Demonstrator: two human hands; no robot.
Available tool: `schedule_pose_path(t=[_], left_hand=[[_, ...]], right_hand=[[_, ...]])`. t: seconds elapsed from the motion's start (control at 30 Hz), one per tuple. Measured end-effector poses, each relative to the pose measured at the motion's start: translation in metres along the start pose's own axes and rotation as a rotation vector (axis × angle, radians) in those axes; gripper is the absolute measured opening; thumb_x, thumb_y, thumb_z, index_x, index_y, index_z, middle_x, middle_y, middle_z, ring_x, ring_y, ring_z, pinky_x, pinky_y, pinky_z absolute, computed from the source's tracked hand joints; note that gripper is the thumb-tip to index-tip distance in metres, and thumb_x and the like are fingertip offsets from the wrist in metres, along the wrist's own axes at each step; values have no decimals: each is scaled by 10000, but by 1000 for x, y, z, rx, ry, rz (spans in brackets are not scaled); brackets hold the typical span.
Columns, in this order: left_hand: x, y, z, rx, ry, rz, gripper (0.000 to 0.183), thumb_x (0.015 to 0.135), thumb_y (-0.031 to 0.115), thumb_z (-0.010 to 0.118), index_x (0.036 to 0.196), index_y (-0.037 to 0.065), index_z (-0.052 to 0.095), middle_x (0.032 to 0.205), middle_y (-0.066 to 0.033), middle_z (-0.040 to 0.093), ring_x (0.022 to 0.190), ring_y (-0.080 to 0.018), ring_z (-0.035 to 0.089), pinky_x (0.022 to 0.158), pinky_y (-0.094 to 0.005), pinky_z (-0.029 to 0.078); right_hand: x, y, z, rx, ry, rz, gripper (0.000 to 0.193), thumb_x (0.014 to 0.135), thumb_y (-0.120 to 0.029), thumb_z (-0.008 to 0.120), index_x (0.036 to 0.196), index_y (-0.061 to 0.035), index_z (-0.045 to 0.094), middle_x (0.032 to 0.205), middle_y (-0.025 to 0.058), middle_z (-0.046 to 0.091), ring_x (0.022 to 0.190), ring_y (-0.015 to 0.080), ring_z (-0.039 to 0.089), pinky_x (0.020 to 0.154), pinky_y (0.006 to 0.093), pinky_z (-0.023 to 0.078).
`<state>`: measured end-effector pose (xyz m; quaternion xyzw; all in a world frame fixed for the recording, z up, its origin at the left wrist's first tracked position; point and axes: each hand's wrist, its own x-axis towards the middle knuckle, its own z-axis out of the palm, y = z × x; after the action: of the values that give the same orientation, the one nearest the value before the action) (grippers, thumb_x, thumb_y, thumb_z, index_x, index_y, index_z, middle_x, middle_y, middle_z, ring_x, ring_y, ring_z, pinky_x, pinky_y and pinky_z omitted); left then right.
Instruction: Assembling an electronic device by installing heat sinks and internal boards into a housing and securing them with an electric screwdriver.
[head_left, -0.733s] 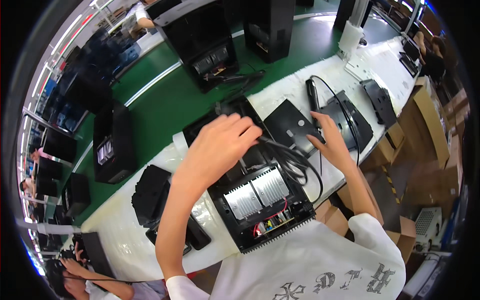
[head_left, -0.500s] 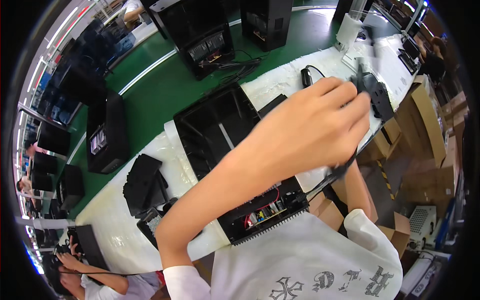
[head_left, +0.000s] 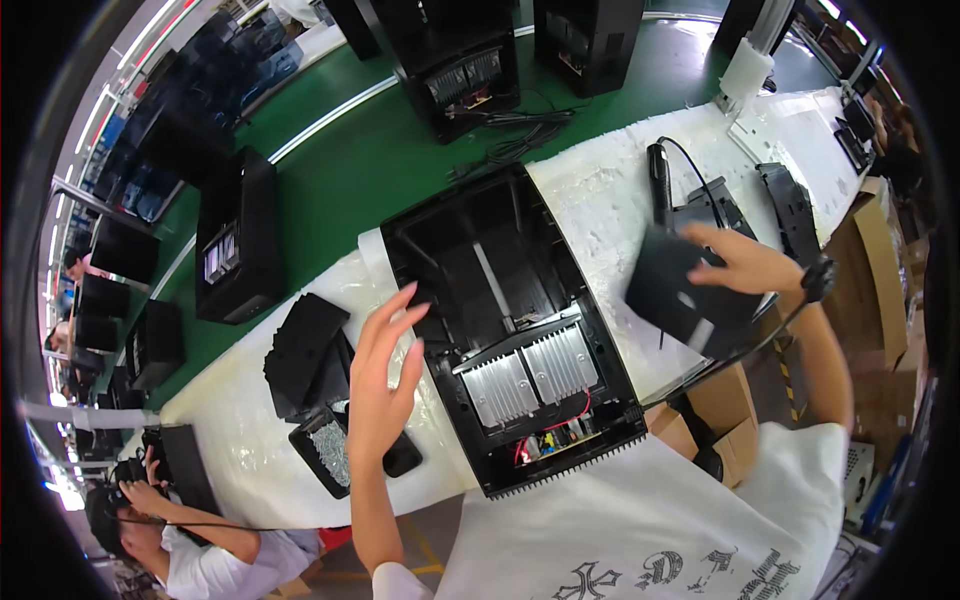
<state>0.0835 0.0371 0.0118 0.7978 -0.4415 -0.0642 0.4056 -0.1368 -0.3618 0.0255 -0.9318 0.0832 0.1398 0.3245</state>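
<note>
Finding black casing (head_left: 445, 255) spanning worktop (head_left: 225, 440) from near to far edge; exposing silver heat sinks (head_left: 500, 390) toward the near edge. Now running cable (head_left: 740, 353) past the near edge's right stretch instead of across the sinks, so leaving them unobstructed. Hovering left hand (head_left: 380, 390) beside casing's left wall, fingers apart. Reaching right hand (head_left: 745, 263) over blurred black panel (head_left: 665, 285), now farther right of casing; not discerning whether clamping or merely touching with fingers.

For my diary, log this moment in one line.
left hand: open, by black housing | right hand: over black panel, grip unclear | inside housing: silver finned blocks
</note>
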Motion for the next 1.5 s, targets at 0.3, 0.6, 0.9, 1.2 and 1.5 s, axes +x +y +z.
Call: schedule_pose_path(t=[0.3,0.6,0.9,1.2,1.5], left_hand=[[-56,-30,15,-356,107,-158,464,893,92,524,1349,8,498,1436,-176,464,1292,-324,480,1084,-412,349],[-37,-13,70,-575,207,-275,776,870,66,583,1544,87,198,1595,-118,197,1468,-298,201,1138,-514,226],[-47,-26,65,-607,184,-291,752,855,-18,496,1545,105,225,1595,-100,236,1450,-291,262,1098,-479,320],[-41,-18,49,-489,157,-368,758,790,-47,546,1503,104,338,1541,-107,362,1378,-298,397,930,-401,513],[-40,-18,41,-498,137,-383,844,757,-69,544,1525,179,298,1565,-104,313,1389,-329,380,892,-406,553]], right_hand=[[-124,55,-56,-349,-710,230,507,777,-282,764,1157,-12,565,870,221,661,860,406,650,772,442,519],[-91,-88,-81,-168,741,43,792,826,171,540,1518,-23,206,1473,124,410,1284,227,478,1038,339,398],[82,-156,-5,-68,140,-460,238,902,-91,624,1106,-18,525,790,175,639,773,386,633,653,427,486],[81,-172,12,-558,56,-649,294,775,-16,593,1067,-32,554,776,65,583,623,223,621,508,360,473],[93,-194,23,-573,1,-595,312,733,0,585,1036,-10,509,733,77,485,604,223,596,476,365,448]])
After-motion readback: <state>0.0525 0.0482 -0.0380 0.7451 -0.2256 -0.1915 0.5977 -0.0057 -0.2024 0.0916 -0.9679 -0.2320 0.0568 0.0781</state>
